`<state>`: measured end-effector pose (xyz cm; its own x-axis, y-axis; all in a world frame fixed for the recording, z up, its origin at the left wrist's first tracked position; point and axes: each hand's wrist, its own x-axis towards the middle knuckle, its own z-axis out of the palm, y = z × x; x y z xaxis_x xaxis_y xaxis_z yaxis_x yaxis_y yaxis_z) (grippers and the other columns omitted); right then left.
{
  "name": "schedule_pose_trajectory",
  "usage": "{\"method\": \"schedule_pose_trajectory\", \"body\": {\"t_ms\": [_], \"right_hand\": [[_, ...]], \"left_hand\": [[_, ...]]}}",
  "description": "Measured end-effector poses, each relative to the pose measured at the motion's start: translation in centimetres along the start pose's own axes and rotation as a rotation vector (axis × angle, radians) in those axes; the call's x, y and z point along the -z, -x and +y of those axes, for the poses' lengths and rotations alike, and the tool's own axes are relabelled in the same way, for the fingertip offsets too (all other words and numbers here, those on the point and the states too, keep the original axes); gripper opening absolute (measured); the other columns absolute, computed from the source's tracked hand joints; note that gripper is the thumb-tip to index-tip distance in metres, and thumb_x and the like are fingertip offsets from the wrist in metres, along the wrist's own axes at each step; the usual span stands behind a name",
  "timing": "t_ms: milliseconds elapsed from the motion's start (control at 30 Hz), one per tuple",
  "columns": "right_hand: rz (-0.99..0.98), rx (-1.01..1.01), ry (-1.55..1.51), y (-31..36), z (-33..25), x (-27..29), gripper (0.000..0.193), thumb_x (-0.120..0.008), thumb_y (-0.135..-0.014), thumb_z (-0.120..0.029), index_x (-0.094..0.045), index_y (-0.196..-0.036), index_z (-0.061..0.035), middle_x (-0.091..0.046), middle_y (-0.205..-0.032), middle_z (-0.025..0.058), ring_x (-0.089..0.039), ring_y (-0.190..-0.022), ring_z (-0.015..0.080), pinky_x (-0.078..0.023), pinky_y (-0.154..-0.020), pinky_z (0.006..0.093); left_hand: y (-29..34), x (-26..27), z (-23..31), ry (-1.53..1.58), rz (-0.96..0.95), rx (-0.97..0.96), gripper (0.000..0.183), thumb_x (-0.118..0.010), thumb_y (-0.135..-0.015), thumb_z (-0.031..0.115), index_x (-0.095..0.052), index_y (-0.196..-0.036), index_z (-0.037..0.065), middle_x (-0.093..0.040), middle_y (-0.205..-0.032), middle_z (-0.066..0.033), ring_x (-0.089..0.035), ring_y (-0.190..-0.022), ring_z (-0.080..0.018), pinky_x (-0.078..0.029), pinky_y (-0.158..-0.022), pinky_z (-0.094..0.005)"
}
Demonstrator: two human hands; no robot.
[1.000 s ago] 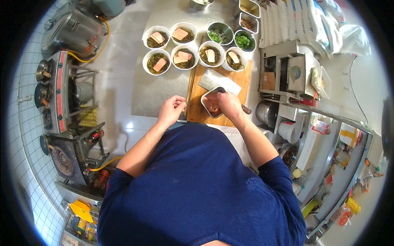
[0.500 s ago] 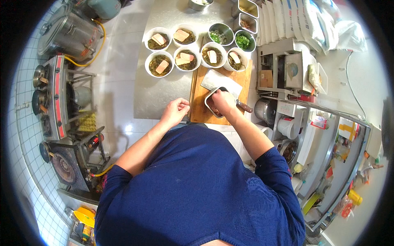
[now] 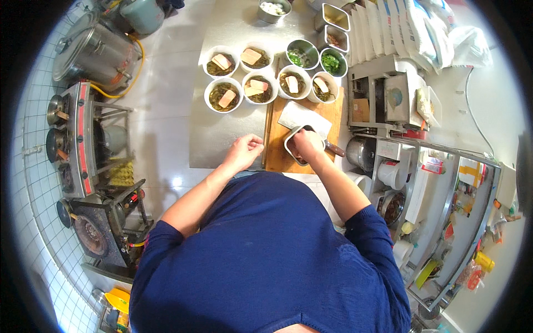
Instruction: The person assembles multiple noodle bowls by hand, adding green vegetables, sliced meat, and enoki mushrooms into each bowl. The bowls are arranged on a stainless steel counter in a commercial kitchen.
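Note:
My right hand (image 3: 308,145) reaches down into a rectangular metal container (image 3: 287,145) at the near end of a wooden cutting board (image 3: 276,159). Its fingers are hidden inside, over some brownish contents. Left of the board, my left hand (image 3: 245,152) hovers with its fingers curled in toward the thumb, nothing visible in them. A cleaver (image 3: 300,115) lies flat on the board beyond the container, its brown handle sticking out at the right. Farther off stand several white bowls (image 3: 223,111) holding dark greenish strips topped with pale pink slices.
Behind the bowls are two round metal containers with chopped greens (image 3: 331,62), rectangular metal pans (image 3: 334,40) and a metal bowl of white pieces (image 3: 273,9). They share a steel table (image 3: 214,144). Burners (image 3: 83,139) line the left side; cluttered shelves (image 3: 427,222) the right.
The table and everything on it sit slightly farther right and lower in view. My right hand stays in the container; my left hand keeps its curled pose beside the board.

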<state>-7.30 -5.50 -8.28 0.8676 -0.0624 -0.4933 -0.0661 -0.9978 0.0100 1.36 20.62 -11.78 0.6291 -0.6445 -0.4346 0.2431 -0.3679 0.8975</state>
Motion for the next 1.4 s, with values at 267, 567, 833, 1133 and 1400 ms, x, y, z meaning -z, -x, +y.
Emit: {"method": "schedule_pose_trajectory", "body": {"t_ms": [267, 567, 833, 1133, 1400], "right_hand": [[0.042, 0.025, -0.064, -0.3, 0.8, -1.2, 0.015, -0.069, -0.084, -0.013, -0.080, -0.080, -0.0028, -0.078, -0.087, 0.0212, -0.079, -0.079, 0.0371, -0.064, -0.074, 0.0485], [0.128, -0.018, 0.004, 0.8, 0.1, -0.5, 0.012, -0.071, -0.083, -0.010, -0.077, -0.090, -0.0017, -0.076, -0.096, 0.0217, -0.077, -0.083, 0.0384, -0.063, -0.074, 0.0468], [0.299, -0.238, -0.776, 6.9, -1.1, 7.6, 0.021, -0.069, -0.097, -0.007, -0.076, -0.115, -0.0004, -0.077, -0.104, 0.0150, -0.076, -0.085, 0.0264, -0.059, -0.080, 0.0356], [0.194, -0.063, -0.702, 6.4, 1.3, 8.5, 0.020, -0.073, -0.098, -0.017, -0.078, -0.112, -0.0032, -0.080, -0.100, 0.0161, -0.078, -0.089, 0.0293, -0.061, -0.082, 0.0396], [-0.079, 0.184, -0.008, 2.1, -0.7, 1.7, 0.005, -0.066, -0.094, -0.022, -0.069, -0.098, -0.0197, -0.077, -0.084, 0.0128, -0.078, -0.082, 0.0337, -0.062, -0.073, 0.0502]], "left_hand": [[-0.2, 0.3, -0.4, 0.002, -0.015, 0.004, 0.023, -0.073, -0.102, 0.014, -0.072, -0.120, -0.001, -0.077, -0.101, -0.0072, -0.073, -0.083, -0.0128, -0.060, -0.076, -0.0297], [-1.2, 0.0, 0.1, -0.026, -0.058, -0.018, 0.024, -0.073, -0.102, 0.014, -0.072, -0.120, -0.001, -0.077, -0.099, -0.0071, -0.073, -0.082, -0.0123, -0.060, -0.076, -0.0304], [-1.5, -0.5, 5.8, 0.005, -0.142, -0.168, 0.027, -0.076, -0.101, 0.019, -0.072, -0.121, 0.001, -0.076, -0.101, -0.0032, -0.066, -0.086, -0.0084, -0.057, -0.081, -0.0289], [-4.2, -0.6, 5.9, 0.271, -0.133, -0.153, 0.012, -0.071, -0.106, 0.012, -0.074, -0.111, 0.001, -0.074, -0.094, -0.0018, -0.066, -0.079, -0.0077, -0.056, -0.068, -0.0242], [-3.7, 8.6, 2.8, 0.310, 0.412, -0.044, 0.014, -0.067, -0.109, 0.013, -0.072, -0.109, 0.000, -0.076, -0.092, -0.0048, -0.066, -0.076, -0.0088, -0.054, -0.070, -0.0248]]}}
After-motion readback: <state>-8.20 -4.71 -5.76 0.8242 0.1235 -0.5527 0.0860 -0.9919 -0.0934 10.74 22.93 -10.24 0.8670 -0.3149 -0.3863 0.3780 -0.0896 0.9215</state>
